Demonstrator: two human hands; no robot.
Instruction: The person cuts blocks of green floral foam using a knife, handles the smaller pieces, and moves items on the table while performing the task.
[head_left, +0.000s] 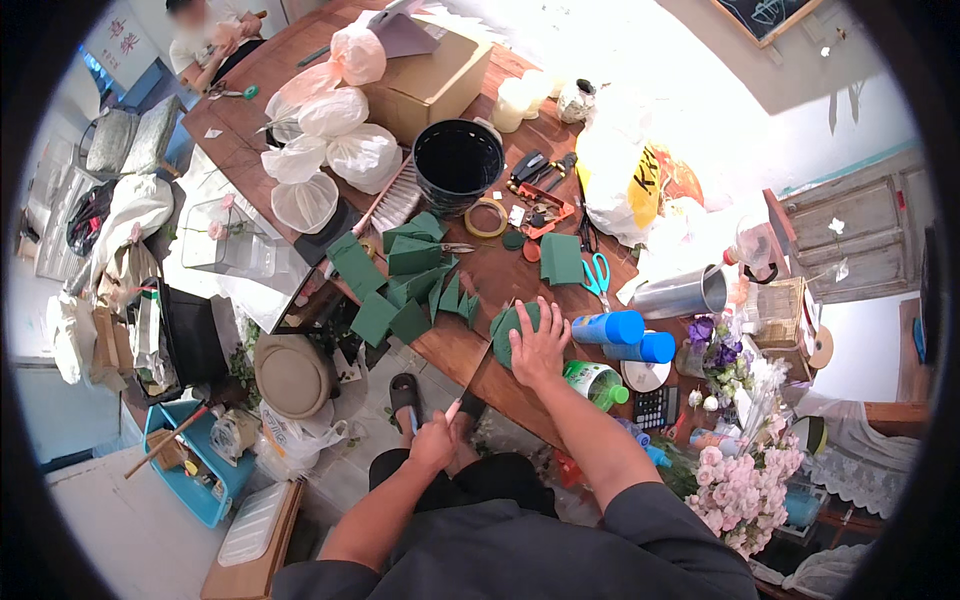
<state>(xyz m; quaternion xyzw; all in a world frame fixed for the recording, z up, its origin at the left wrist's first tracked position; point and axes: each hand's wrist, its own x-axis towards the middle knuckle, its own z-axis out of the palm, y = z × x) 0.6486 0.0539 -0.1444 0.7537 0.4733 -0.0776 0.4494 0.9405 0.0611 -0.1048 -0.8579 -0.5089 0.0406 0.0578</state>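
Note:
My right hand (536, 341) presses, fingers spread, on a rounded block of green floral foam (504, 330) near the table's front edge. My left hand (435, 442) is closed around the pale handle of a long knife (477, 371). The blade slants up over the table edge, with its tip at the foam's left side; whether it cuts in, I cannot tell. Several cut wedges of green foam (412, 256) lie in a heap left of the block. Another foam block (561, 259) stands behind it, next to turquoise-handled scissors (598, 276).
Right of my right hand lie blue-capped cans (626, 328), a green-labelled bottle (592, 382) and a calculator (651, 407). Farther back stand a black bucket (459, 161), a tape roll (486, 217), an orange tool tray (544, 210) and a cardboard box (431, 82). Someone sits (214, 45) beyond the table.

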